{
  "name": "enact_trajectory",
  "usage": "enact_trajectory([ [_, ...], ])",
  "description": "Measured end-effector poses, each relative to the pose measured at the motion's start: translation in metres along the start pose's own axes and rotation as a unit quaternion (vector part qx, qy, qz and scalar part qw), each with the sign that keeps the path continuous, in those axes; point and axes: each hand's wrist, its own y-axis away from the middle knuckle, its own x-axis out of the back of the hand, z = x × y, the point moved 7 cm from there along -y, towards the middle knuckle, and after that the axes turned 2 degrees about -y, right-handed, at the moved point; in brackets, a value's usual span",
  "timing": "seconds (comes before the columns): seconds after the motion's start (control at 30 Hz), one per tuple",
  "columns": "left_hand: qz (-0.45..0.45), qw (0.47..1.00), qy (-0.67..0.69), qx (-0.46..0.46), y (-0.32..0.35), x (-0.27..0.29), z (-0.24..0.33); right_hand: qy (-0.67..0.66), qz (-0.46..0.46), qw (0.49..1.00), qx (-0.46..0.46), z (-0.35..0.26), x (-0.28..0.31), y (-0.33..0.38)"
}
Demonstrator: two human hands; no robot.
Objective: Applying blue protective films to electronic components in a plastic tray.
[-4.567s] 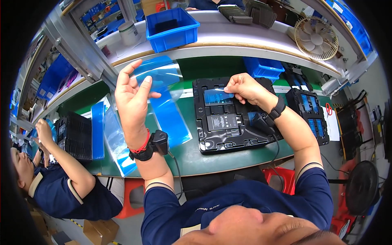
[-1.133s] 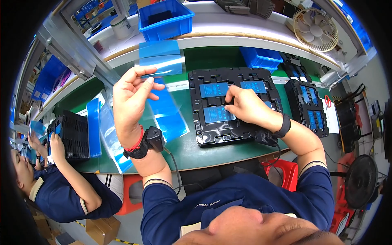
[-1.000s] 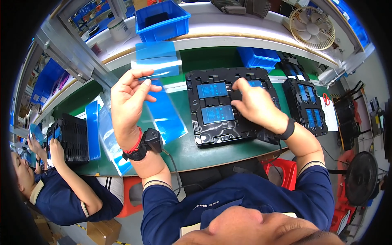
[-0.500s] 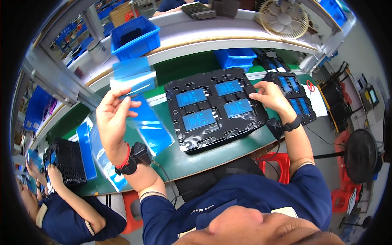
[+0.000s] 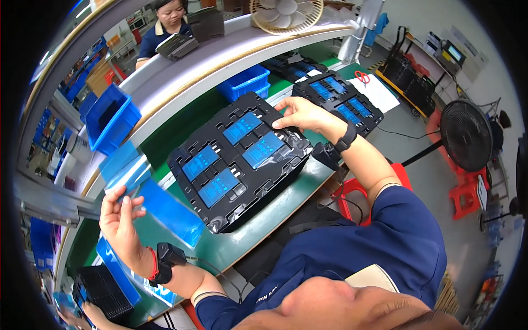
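Observation:
A black moulded plastic tray (image 5: pixel 250 195) lies at an angle on the green table, with several flat blue battery-like packs (image 5: pixel 219 187) in its recesses. My right hand (image 5: pixel 302 115) grips the tray's far right edge, thumb on top and fingers partly hidden behind it. To the left of the tray, my left hand (image 5: pixel 122 228) is raised with loosely curled fingers, thumb apart, and nothing visible in it. Just beyond its fingertips lies a shiny clear-blue film sheet (image 5: pixel 127 171). A longer blue film strip (image 5: pixel 170 212) rests between that hand and the tray.
A second black tray (image 5: pixel 334 99) with blue packs stands at the far right, near red-handled scissors (image 5: pixel 362 76) on white paper (image 5: pixel 383 98). Blue bins (image 5: pixel 113 122) stand by the raised shelf (image 5: pixel 203 63). At lower left, a co-worker's hand touches stacked black trays (image 5: pixel 107 291).
The whole view has turned, so the tray and films appear lower and further left. My right hand stays on the tray's edge; my left hand stays raised beside the film.

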Motion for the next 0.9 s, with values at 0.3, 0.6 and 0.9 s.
enact_trajectory([
  [0.3,0.004,1.0,-0.024,0.003,0.001,0.0,-0.004,-0.394,-0.156,0.9,0.097,-0.024,-0.024,0.027],
  [0.6,0.029,0.999,-0.032,0.007,-0.001,0.004,-0.004,-0.482,0.14,0.854,0.136,0.033,0.087,0.09],
  [0.9,-0.004,0.999,-0.036,0.014,-0.009,-0.003,-0.015,-0.407,0.421,0.795,0.158,0.165,0.183,0.143],
])
